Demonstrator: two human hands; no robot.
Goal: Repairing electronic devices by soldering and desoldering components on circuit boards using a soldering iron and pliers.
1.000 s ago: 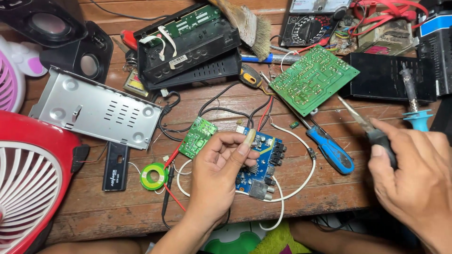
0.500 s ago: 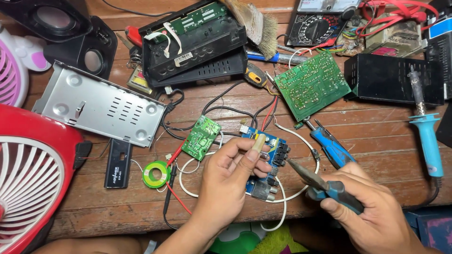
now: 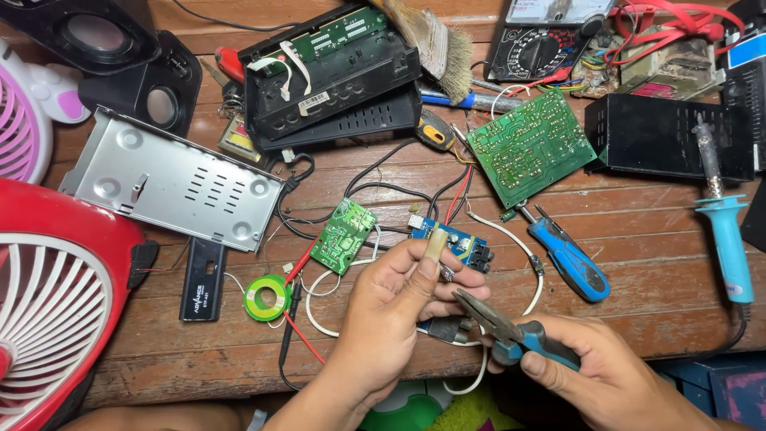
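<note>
Wooden bench: left hand (image 3: 395, 307) pinches a blue board (image 3: 453, 243), right hand (image 3: 594, 371) grips pliers (image 3: 499, 323) whose tips must next bite beside its fingers.

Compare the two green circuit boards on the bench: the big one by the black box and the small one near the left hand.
The large green board is several times bigger than the small green board. The large one lies far from the left hand, beside the black box; the small one sits just left of that hand, tied in by wires. Both are green, lie flat and tilted on the wooden bench.
</note>
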